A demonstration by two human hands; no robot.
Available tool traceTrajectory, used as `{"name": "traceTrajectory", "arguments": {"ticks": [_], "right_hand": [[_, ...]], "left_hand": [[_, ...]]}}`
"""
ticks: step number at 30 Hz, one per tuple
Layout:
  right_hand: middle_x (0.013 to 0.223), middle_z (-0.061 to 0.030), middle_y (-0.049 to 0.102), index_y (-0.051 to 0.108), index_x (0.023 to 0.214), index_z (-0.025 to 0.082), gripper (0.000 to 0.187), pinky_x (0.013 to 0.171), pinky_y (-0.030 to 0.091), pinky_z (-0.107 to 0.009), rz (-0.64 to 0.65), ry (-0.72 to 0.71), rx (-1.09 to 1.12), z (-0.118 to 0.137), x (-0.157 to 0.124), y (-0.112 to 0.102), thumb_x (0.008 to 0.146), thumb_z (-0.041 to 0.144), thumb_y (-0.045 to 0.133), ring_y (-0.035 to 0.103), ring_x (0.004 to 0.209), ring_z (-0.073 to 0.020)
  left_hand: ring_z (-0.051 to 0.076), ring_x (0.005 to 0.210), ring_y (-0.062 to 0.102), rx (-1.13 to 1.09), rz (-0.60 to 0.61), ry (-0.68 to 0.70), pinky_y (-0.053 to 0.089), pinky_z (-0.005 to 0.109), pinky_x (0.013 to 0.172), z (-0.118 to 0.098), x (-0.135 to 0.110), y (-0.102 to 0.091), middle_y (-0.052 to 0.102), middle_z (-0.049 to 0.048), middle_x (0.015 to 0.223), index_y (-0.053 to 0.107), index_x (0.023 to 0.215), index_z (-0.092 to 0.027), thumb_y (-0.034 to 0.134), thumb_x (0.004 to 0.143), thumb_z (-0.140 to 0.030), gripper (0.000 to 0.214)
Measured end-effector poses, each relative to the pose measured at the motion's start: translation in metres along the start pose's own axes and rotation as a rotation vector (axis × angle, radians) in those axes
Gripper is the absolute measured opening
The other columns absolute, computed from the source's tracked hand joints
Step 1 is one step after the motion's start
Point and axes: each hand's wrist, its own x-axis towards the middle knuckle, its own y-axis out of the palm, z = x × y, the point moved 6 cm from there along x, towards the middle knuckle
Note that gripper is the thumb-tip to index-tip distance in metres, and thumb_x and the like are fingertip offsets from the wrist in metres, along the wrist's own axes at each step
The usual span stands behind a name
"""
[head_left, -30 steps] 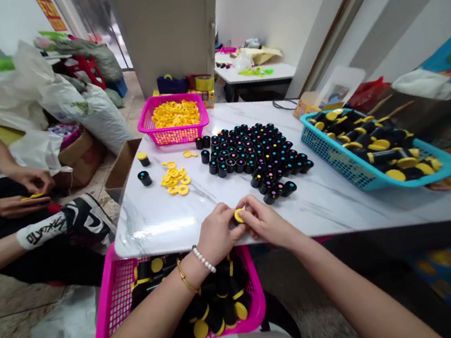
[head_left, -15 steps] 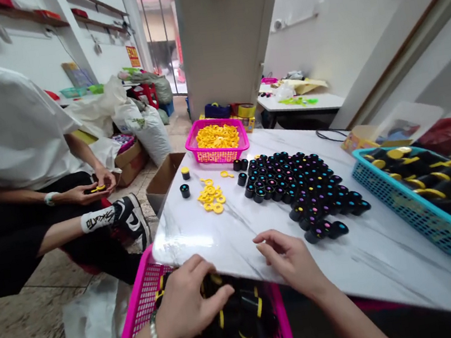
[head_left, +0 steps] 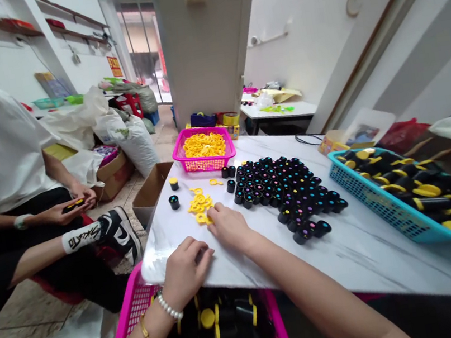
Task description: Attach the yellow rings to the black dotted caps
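Observation:
My right hand (head_left: 228,226) reaches across the white marble table (head_left: 239,263) to a small pile of yellow rings (head_left: 198,202). Its fingertips pinch a yellow ring (head_left: 208,220) at the pile's near edge. My left hand (head_left: 186,271), with a pearl bracelet on the wrist, rests with curled fingers on the table's near edge. Its palm is hidden. Just below it is a pink basket (head_left: 133,312) of black and yellow pieces. A dense cluster of black caps (head_left: 283,188) with coloured dots stands to the right of the rings.
A pink basket of yellow rings (head_left: 204,150) stands at the table's far edge, with two lone black caps (head_left: 174,201) on the left. A blue basket (head_left: 366,201) of black and yellow pieces fills the right side. A seated person (head_left: 5,168) at left holds a small item. A cardboard box (head_left: 150,191) sits beside the table.
My left hand rose out of the pink basket to the table edge. My right hand moved forward and left to the yellow rings. The view tilted slightly.

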Motion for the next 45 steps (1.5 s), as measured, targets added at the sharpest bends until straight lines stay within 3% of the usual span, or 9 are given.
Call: {"name": "traceTrajectory", "arguments": {"ticks": [7, 10, 15, 20, 23, 28, 32, 38, 45], "right_hand": [[0.088, -0.0006, 0.056, 0.053, 0.095, 0.020, 0.028, 0.063, 0.036, -0.025, 0.091, -0.013, 0.090, -0.023, -0.050, -0.006, 0.070, 0.022, 0.065, 0.052, 0.073, -0.0157], [0.090, 0.0000, 0.054, 0.054, 0.095, 0.021, 0.026, 0.068, 0.037, -0.024, 0.063, 0.031, 0.199, -0.035, -0.076, -0.013, 0.071, 0.016, 0.061, 0.052, 0.076, -0.0143], [0.072, 0.0042, 0.053, 0.054, 0.078, 0.021, 0.016, 0.061, 0.032, -0.023, 0.023, 0.100, 0.331, -0.043, -0.112, -0.023, 0.069, 0.008, 0.055, 0.048, 0.067, -0.0127], [0.066, 0.0050, 0.054, 0.054, 0.078, 0.020, 0.011, 0.056, 0.032, -0.022, -0.011, 0.192, 0.526, -0.047, -0.139, -0.036, 0.075, 0.010, 0.051, 0.048, 0.059, -0.0112], [0.061, 0.0064, 0.051, 0.051, 0.077, 0.020, 0.007, 0.051, 0.031, -0.021, 0.018, 0.285, 0.683, -0.056, -0.152, -0.037, 0.078, 0.013, 0.051, 0.045, 0.053, -0.0096], [0.067, 0.0024, 0.056, 0.057, 0.074, 0.018, 0.008, 0.056, 0.036, -0.022, -0.020, 0.339, 0.856, -0.071, -0.153, -0.035, 0.078, 0.023, 0.061, 0.050, 0.062, -0.0122], [0.068, 0.0000, 0.061, 0.058, 0.069, 0.017, 0.017, 0.059, 0.039, -0.025, -0.051, 0.360, 1.052, -0.072, -0.130, -0.027, 0.072, 0.030, 0.069, 0.052, 0.065, -0.0142], [0.058, 0.0051, 0.054, 0.054, 0.069, 0.018, 0.028, 0.048, 0.034, -0.021, -0.037, 0.395, 1.197, -0.065, -0.092, -0.009, 0.069, 0.039, 0.073, 0.044, 0.050, -0.0092], [0.047, 0.0066, 0.053, 0.049, 0.072, 0.019, 0.032, 0.036, 0.029, -0.016, 0.030, 0.507, 1.184, -0.065, -0.092, 0.002, 0.072, 0.043, 0.071, 0.040, 0.038, -0.0067]], "left_hand": [[0.013, 0.067, 0.056, -0.179, 0.030, -0.024, 0.043, 0.025, 0.065, 0.000, 0.027, -0.001, 0.063, 0.0019, 0.077, 0.065, 0.085, -0.019, 0.050, 0.087, -0.035, 0.022], [0.012, 0.064, 0.056, -0.215, 0.036, -0.013, 0.044, 0.024, 0.065, -0.013, 0.059, 0.014, 0.063, 0.0006, 0.075, 0.064, 0.094, -0.018, 0.055, 0.083, -0.033, 0.020], [0.015, 0.067, 0.060, -0.196, 0.075, -0.063, 0.043, 0.025, 0.065, -0.028, 0.124, 0.054, 0.064, -0.0005, 0.072, 0.057, 0.113, -0.016, 0.063, 0.077, -0.030, 0.039], [0.015, 0.062, 0.058, -0.165, 0.112, -0.060, 0.040, 0.025, 0.061, -0.028, 0.158, 0.070, 0.062, -0.0013, 0.065, 0.063, 0.105, -0.018, 0.066, 0.072, -0.027, 0.034], [0.015, 0.062, 0.056, -0.137, 0.129, -0.052, 0.040, 0.025, 0.062, -0.026, 0.145, 0.064, 0.060, -0.0014, 0.064, 0.065, 0.095, -0.019, 0.066, 0.071, -0.029, 0.026], [0.012, 0.067, 0.055, -0.176, 0.196, -0.008, 0.042, 0.024, 0.067, -0.037, 0.072, 0.044, 0.062, 0.0003, 0.086, 0.062, 0.091, -0.018, 0.067, 0.067, -0.022, 0.024], [0.009, 0.059, 0.054, -0.338, 0.257, -0.078, 0.041, 0.021, 0.059, -0.043, 0.027, 0.042, 0.064, -0.0021, 0.081, 0.061, 0.097, -0.019, 0.064, 0.073, -0.022, 0.025], [0.011, 0.071, 0.055, -0.362, 0.185, 0.019, 0.040, 0.021, 0.065, -0.049, 0.023, 0.042, 0.063, -0.0001, 0.085, 0.068, 0.099, -0.022, 0.064, 0.075, -0.019, 0.024], [0.011, 0.062, 0.050, -0.307, 0.219, 0.032, 0.035, 0.021, 0.060, -0.048, 0.019, 0.044, 0.055, -0.0025, 0.067, 0.069, 0.094, -0.024, 0.065, 0.078, -0.027, 0.016]]}}
